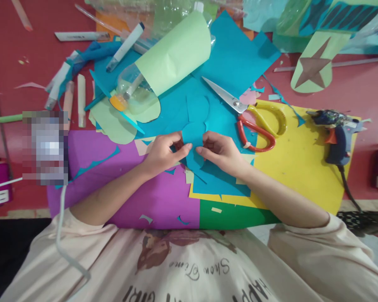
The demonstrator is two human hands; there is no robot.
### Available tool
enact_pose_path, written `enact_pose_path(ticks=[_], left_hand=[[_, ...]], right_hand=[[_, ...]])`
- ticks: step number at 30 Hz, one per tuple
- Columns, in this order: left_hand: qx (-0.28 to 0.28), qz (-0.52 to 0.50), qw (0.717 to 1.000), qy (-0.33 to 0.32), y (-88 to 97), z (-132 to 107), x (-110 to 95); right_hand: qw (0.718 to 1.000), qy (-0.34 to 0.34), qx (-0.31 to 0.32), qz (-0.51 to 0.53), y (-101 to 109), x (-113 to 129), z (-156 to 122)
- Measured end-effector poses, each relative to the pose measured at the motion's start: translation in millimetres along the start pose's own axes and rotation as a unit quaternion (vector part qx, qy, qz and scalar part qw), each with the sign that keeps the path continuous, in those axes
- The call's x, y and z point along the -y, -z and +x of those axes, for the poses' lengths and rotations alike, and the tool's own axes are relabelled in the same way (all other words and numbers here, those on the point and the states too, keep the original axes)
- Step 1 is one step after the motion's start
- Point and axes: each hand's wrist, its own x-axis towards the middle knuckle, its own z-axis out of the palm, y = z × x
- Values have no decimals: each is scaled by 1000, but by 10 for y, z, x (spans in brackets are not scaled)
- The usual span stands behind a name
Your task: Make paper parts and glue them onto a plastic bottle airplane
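Note:
Between my two hands is a blue paper cutout (194,135) with rounded edges, held over other blue sheets of the same colour. My left hand (167,152) pinches its left edge with thumb and fingers. On the opposite edge, my right hand (219,150) pinches it the same way. Scissors (239,107) with one red and one yellow handle lie open just beyond my right hand. Above the cutout, a plastic bottle wrapped in light green paper (176,54) rests on its side. Light green rounded paper pieces (116,121) lie beyond my left hand.
A glue gun (337,136) lies at the right on a yellow sheet (286,167), its cord trailing down. Markers (125,46) and paper scraps are scattered at the upper left. A purple sheet (119,193) covers the near left; a pixelated object (48,147) with a white cable stands beside it.

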Motion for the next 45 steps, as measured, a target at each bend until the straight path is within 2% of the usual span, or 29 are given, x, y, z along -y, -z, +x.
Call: enact_pose_path(ticks=[11, 15, 19, 23, 26, 29, 33, 35, 37, 42, 45], left_hand=[[-28, 27, 998, -53, -34, -31, 44], [-34, 34, 989, -137, -26, -50, 30], [-63, 86, 962, -252, -24, -63, 45], [-90, 149, 932, -317, -41, -65, 93], [-109, 140, 920, -349, -48, -62, 107], [-106, 100, 936, -320, -45, -56, 81], [-93, 26, 979, -178, -30, -39, 24], [-70, -3, 991, -112, -18, -28, -1], [-40, -30, 996, -73, -2, -16, -19], [-6, -86, 995, -49, 25, 11, -23], [-1, -77, 996, -51, 27, 9, -9]], right_hand=[[1000, 3, -12, 29, -4, -11, -3], [999, 4, -6, 47, 1, -10, -6], [999, 8, 0, 51, 13, -30, -10], [999, 15, -1, 50, 16, -63, -16], [999, 23, -5, 47, 18, -68, -14], [998, 31, -2, 57, 24, -41, -5], [997, 18, -9, 78, 23, 2, 6], [996, 11, -15, 85, 17, 5, 7], [996, 14, -15, 91, 8, -5, 7], [997, 34, -7, 72, -8, -38, -5], [998, 40, -5, 52, -8, -36, -13]])
